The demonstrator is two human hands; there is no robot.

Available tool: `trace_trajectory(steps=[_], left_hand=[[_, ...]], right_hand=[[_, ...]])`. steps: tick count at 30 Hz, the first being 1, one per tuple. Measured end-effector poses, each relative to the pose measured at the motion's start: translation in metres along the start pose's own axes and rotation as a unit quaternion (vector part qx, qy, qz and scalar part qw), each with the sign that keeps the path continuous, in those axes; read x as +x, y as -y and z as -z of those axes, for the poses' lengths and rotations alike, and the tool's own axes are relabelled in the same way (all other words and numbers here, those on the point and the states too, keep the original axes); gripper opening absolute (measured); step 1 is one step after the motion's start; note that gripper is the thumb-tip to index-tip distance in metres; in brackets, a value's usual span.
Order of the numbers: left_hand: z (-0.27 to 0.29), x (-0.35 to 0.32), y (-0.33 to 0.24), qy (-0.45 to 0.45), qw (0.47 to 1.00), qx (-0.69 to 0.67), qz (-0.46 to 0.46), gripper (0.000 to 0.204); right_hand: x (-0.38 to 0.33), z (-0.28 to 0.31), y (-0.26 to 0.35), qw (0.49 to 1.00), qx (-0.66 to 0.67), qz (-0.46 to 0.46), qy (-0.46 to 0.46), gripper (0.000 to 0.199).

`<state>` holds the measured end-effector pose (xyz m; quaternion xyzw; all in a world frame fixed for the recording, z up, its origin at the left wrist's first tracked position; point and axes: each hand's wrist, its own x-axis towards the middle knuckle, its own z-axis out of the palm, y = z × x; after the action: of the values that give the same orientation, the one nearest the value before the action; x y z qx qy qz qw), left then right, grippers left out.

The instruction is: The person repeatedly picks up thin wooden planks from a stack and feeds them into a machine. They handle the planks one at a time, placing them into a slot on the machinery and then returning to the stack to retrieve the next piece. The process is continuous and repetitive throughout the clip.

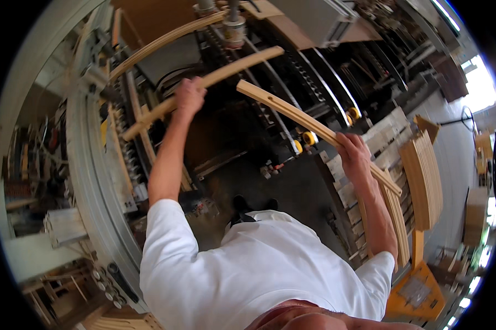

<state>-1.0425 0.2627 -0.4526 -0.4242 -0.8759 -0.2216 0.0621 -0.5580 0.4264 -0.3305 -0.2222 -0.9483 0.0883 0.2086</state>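
My left hand [190, 95] is closed round a plain wooden strip [239, 65] that slants up to the right over the machine's rails. My right hand [353, 151] grips a second wooden strip [292, 111], which has a groove and a small hole in its face. That strip runs from beside a pallet on the right up toward the machine's middle. The two strips lie apart, their upper ends pointing different ways. A longer curved wooden piece [165, 39] rests farther back, behind the left strip.
The machine bed has metal rails [336, 77] and yellow rollers [309, 137]. A long metal beam [96, 181] stands at the left. On the right a pallet [380, 135] carries a stack of wooden strips [422, 179], near a yellow-orange stand [418, 291]. A metal cylinder [234, 33] hangs above the bed.
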Motion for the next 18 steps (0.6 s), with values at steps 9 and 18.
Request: trace_trajectory(steps=[9,18], left_hand=[[0.045,-0.226,-0.152,0.149,0.967,-0.191,0.08,0.037],[0.087,-0.333,-0.193,0.103,0.927,-0.214,0.292,0.038]], right_hand=[[0.211,-0.16,0.068,0.965,0.085,0.229,0.091,0.03],[0.334,-0.317,0.159,0.935,0.054,0.349,0.043,0.024]])
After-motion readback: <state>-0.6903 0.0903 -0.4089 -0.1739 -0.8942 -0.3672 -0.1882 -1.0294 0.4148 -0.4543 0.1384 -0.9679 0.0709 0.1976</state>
